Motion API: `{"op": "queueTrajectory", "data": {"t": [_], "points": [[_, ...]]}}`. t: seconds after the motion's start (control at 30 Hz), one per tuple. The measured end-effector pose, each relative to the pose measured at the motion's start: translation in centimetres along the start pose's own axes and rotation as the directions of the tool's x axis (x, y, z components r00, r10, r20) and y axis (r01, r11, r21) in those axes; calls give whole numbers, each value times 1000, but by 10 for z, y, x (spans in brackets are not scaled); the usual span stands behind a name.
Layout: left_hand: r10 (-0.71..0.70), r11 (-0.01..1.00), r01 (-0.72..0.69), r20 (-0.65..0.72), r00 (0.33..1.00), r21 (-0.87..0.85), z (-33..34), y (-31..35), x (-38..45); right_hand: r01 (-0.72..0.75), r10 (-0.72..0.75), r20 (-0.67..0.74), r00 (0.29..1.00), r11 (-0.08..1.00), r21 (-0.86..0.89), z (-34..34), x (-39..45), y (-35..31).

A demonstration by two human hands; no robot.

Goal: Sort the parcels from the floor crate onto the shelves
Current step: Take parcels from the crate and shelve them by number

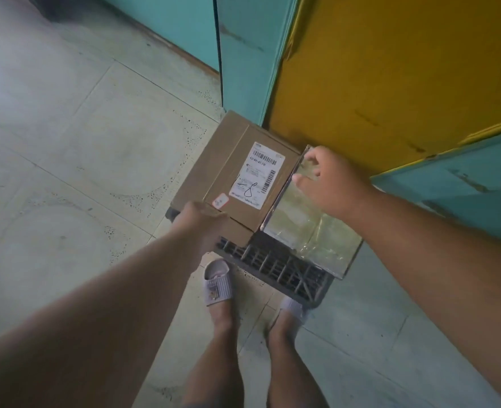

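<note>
The left hand (197, 222) grips the near corner of a brown cardboard box (231, 175), its fingers curled over the edge just below a small red-rimmed sticker (220, 200). Beyond those fingers the box top carries a white shipping label (258, 175) with barcodes and a handwritten mark. The box rests across the top of a dark slatted floor crate (275, 267), whose near wall shows below the left knuckles.

The right hand (328, 184) lies over a flat parcel wrapped in glossy tape (302, 231), with spread fingers and the thumb bent onto its far end; whether they truly pinch it cannot be told. This parcel sits just right of the box, touching its side edge and overhanging the crate's right corner.

Just past the right fingertips stands a yellow panel (390, 69), flanked by teal panels (243, 54), hemming the crate in behind. Two slippered feet (217, 282) stand on the tiled floor (66, 142) close to the crate's near side.
</note>
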State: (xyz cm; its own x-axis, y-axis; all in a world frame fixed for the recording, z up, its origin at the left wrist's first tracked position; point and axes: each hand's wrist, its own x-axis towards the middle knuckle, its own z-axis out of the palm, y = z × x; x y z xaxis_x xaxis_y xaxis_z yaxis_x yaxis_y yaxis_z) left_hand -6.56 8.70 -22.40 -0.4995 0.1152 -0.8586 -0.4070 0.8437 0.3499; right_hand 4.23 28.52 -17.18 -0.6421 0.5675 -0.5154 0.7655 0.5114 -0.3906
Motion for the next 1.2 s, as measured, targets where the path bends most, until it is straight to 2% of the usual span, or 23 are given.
{"op": "queueTrajectory", "data": {"t": [0.17,0.33,0.43,0.53,0.67,0.77,0.83,0.9,1.03,1.2], "points": [[-83,982,84,13,996,-169,13,-4,45,-17,23,39,999,990,-142,35,56,3],[-71,956,46,-79,994,-288,11,-4,65,-5,8,9,1000,944,-329,47,82,-3],[-94,931,68,-56,994,-358,13,-4,67,5,-10,-11,1000,931,-364,50,90,-6],[-78,917,60,-31,996,-395,9,-11,61,7,-18,-33,999,952,-305,49,88,-6],[-79,873,29,-84,993,-486,-15,-17,13,56,-61,-52,997,995,-85,32,51,-16],[-48,902,3,-94,994,-432,-36,-18,-48,109,-107,-51,993,993,41,0,-1,-32],[1,915,-12,-27,1000,-402,-55,-16,-97,159,-156,-35,987,981,111,-34,-41,-46],[118,940,-74,114,986,-334,-71,-12,-149,219,-221,-2,975,965,142,-76,-80,-62],[293,938,-187,380,877,-292,-96,11,-235,312,-314,-4,949,941,132,-175,-148,-102],[431,893,-279,492,756,-354,-101,52,-291,288,-270,-126,955,944,161,-260,-216,-128]]}}
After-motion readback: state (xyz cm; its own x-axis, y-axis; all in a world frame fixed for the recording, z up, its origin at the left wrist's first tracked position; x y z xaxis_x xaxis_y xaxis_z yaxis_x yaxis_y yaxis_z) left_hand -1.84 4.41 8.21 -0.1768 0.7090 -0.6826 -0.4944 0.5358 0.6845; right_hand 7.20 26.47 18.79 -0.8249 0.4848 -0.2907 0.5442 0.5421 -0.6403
